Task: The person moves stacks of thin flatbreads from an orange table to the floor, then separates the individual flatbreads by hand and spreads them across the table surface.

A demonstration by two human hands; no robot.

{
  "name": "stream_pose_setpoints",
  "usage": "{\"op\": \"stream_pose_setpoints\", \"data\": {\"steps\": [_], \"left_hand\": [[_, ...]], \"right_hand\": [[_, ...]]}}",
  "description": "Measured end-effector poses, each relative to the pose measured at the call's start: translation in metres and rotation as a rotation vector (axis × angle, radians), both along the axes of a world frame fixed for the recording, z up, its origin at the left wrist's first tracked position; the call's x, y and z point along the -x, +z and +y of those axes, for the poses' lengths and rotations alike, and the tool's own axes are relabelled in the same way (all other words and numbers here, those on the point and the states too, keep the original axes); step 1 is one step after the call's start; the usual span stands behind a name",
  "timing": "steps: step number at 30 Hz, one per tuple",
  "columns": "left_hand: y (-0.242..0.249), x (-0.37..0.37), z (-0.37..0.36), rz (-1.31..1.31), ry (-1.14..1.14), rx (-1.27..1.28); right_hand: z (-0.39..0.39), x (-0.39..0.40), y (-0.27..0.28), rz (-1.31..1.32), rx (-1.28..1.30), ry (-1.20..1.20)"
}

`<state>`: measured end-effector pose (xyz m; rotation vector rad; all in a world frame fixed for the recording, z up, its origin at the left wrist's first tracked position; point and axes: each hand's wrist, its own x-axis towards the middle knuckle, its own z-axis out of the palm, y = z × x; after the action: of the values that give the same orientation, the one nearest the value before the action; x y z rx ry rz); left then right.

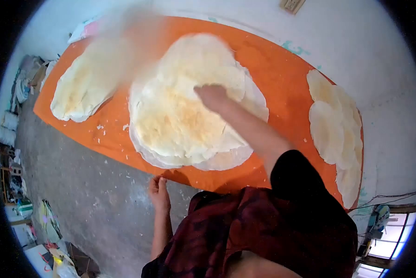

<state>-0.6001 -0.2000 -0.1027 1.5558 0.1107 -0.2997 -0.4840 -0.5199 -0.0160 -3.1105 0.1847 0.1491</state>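
Note:
Large thin round sheets that look like flatbread [185, 111] lie in an overlapping pile mid-table, pale with light brown patches. Over the upper middle of this pile reaches my right hand [212, 96], its fingers bunched together; what is between them, if anything, is hidden. My left hand [159, 192] hangs at the near edge of the orange-topped table [286, 102], fingers curled closed and nothing showing in them. Some paler, more see-through sheets [226, 160] stick out under the pile's near side.
Another stack of sheets [80, 88] lies at the table's left, partly behind a blurred smear across the view. More overlapping sheets [335, 125] line the right end. Small white crumbs dot the table and grey floor [106, 199]. Bags and clutter [25, 83] stand along the left wall.

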Motion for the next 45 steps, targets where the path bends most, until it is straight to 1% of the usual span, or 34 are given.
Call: {"op": "stream_pose_setpoints", "data": {"steps": [1,2,5,6,8,10,14,16,18,20,21,23,24,27,30,33,36,37,39,40,42,43,44,45], "left_hand": [[-0.002,0.009,0.0,0.013,-0.03,-0.006],[-0.002,0.016,-0.001,0.026,-0.061,-0.013],[0.004,0.034,-0.016,0.095,-0.109,0.009],[0.004,0.037,-0.023,0.076,-0.163,0.008],[0.006,0.042,-0.038,0.068,-0.207,0.004],[0.011,0.05,-0.058,0.081,-0.327,0.009],[0.009,0.069,-0.097,0.109,-0.479,0.029],[0.018,0.082,-0.118,0.17,-0.547,-0.023],[0.022,0.097,-0.138,0.216,-0.606,-0.048],[0.021,0.113,-0.159,0.251,-0.662,-0.041],[0.022,0.122,-0.171,0.258,-0.679,-0.047],[0.026,0.14,-0.194,0.268,-0.711,-0.059],[0.024,0.148,-0.203,0.28,-0.711,-0.053],[0.012,0.174,-0.224,0.3,-0.729,-0.046],[0.013,0.197,-0.243,0.275,-0.781,-0.055],[0.014,0.214,-0.256,0.285,-0.763,-0.045],[0.019,0.223,-0.269,0.236,-0.791,-0.095],[0.021,0.226,-0.273,0.22,-0.798,-0.109],[0.024,0.223,-0.284,0.125,-0.896,-0.102],[0.027,0.221,-0.292,0.077,-0.938,-0.098],[0.04,0.22,-0.313,0.135,-0.931,-0.068],[0.045,0.219,-0.324,0.167,-0.924,-0.054],[0.047,0.219,-0.334,0.192,-0.891,0.02],[0.049,0.219,-0.344,0.214,-0.854,0.092]], "right_hand": [[0.005,0.001,-0.035,0.109,-0.001,0.007],[0.011,0.014,-0.053,0.177,0.044,0.068],[0.021,0.028,-0.073,0.037,0.022,-0.034],[0.02,0.031,-0.056,0.164,-0.059,0.006],[0.008,0.047,-0.037,0.139,-0.243,0.097],[-0.008,0.082,-0.021,-0.101,-0.465,0.035],[-0.096,0.185,-0.014,-0.189,-0.372,-0.217],[-0.165,0.262,-0.062,-0.24,-0.226,-0.45],[-0.237,0.364,-0.134,-0.496,-0.491,-0.652],[-0.247,0.431,-0.07,-0.109,-0.073,-0.943],[-0.253,0.459,-0.057,0.099,0.135,-1.062],[-0.274,0.51,-0.081,-0.045,0.114,-1.026],[-0.279,0.522,-0.085,-0.121,0.108,-1.005],[-0.288,0.522,-0.083,-0.045,0.155,-0.902],[-0.289,0.515,-0.093,0.047,0.323,-0.792],[-0.292,0.521,-0.087,-0.089,0.316,-0.667],[-0.316,0.523,-0.076,-0.1,0.092,-0.871],[-0.323,0.524,-0.071,-0.096,0.048,-0.845],[-0.328,0.516,-0.043,-0.083,-0.041,-0.793],[-0.324,0.507,-0.029,-0.099,-0.2,-0.767],[-0.305,0.473,-0.003,-0.116,-0.524,-0.695],[-0.286,0.457,0.007,-0.21,-0.939,-0.777],[-0.272,0.44,0.004,-0.199,-1.151,-0.701],[-0.25,0.426,0.012,-0.171,-1.291,-0.688]]}}
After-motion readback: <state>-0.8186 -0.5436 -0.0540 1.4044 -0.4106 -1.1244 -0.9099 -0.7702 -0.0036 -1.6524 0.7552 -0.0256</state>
